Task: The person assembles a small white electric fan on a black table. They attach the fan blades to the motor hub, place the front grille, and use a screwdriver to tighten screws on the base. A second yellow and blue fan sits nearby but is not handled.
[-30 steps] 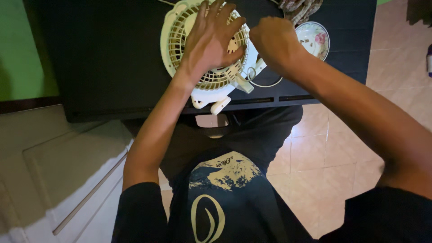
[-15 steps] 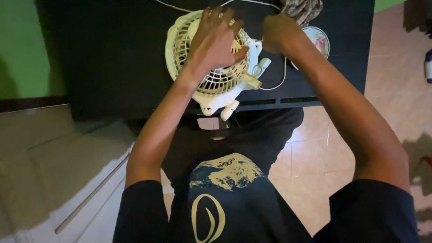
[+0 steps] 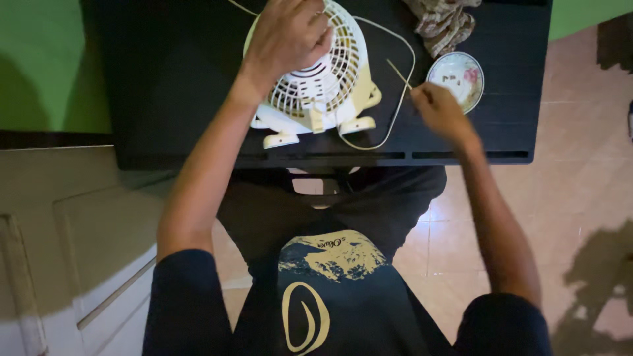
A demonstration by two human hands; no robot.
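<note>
Head view: one hand on a small fan, the other pinching a thin stick

Head view looks straight down on a black worktop point(image 3: 165, 79). A small cream-white fan point(image 3: 323, 86) lies grille-up at about 12 o'clock from the person's lap, its feet pointing toward 6 o'clock. The left hand point(image 3: 287, 36) rests flat on the upper grille, fingers pressed down and slightly spread. A pale cord point(image 3: 395, 112) loops from the fan around its 3 o'clock side. The right hand point(image 3: 442, 112) sits at 3 o'clock of the fan, apart from it, fingers closed in a pinch on a thin pale stick point(image 3: 399, 74) that slants toward 10 o'clock. Just beyond that hand, at 1 o'clock, stands a small patterned dish point(image 3: 461, 82). A crumpled cloth point(image 3: 445, 23) lies at 12 o'clock of the dish, at the worktop's far edge.
</note>
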